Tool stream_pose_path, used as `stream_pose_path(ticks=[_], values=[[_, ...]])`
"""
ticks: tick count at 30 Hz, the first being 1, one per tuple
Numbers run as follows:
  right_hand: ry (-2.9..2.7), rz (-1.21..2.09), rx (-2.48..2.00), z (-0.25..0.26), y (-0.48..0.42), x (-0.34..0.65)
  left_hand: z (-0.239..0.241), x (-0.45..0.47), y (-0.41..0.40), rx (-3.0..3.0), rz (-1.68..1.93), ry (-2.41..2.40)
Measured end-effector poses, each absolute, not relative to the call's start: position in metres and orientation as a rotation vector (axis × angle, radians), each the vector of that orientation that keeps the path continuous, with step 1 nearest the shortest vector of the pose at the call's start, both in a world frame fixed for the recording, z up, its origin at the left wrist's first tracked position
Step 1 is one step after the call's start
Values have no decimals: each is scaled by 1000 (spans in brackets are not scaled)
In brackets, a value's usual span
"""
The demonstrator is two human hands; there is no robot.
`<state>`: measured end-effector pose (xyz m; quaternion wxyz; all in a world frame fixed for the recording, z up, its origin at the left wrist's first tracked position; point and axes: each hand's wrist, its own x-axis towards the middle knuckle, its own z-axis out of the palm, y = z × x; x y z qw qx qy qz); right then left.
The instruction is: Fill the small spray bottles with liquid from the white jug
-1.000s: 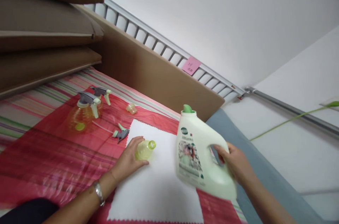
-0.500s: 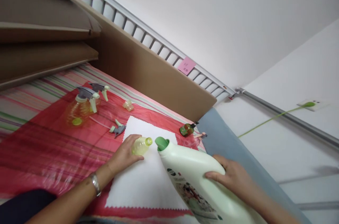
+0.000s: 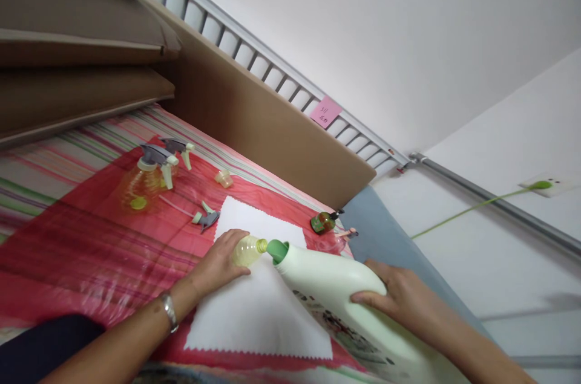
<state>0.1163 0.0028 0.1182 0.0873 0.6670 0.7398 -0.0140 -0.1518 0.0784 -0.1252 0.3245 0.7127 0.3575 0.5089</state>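
My left hand point(image 3: 227, 258) is closed around a small clear yellowish bottle point(image 3: 247, 250), tilted with its open neck to the right. My right hand point(image 3: 393, 293) grips the handle of a large pale green detergent jug point(image 3: 331, 278), tipped toward the left. The jug's green spout point(image 3: 276, 249) is at the bottle's mouth; whether they touch I cannot tell, and no liquid is seen flowing. Under both lies a white cloth point(image 3: 258, 317) with zigzag edges. A loose grey and white spray trigger point(image 3: 207, 218) with a tube rests left of the cloth.
Yellow spray bottles point(image 3: 144, 181) stand at the left on a red plastic sheet point(image 3: 59, 263). A small clear cap-like piece point(image 3: 224, 178) and a green pump bottle point(image 3: 323, 222) sit farther back. Behind them rises a brown board point(image 3: 263, 124); stacked cushions point(image 3: 82, 39) fill the upper left.
The jug is tipped further, its label turning downward, and its spout has come up to the bottle's mouth. The bottle has tilted more toward the right. Both hands keep their hold.
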Motion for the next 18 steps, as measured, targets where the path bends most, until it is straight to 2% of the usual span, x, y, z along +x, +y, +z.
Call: stream_pose_path(ticks=[18], values=[[2136,115,1882,128,10,113,-126,-151,78,1910,1283,940]])
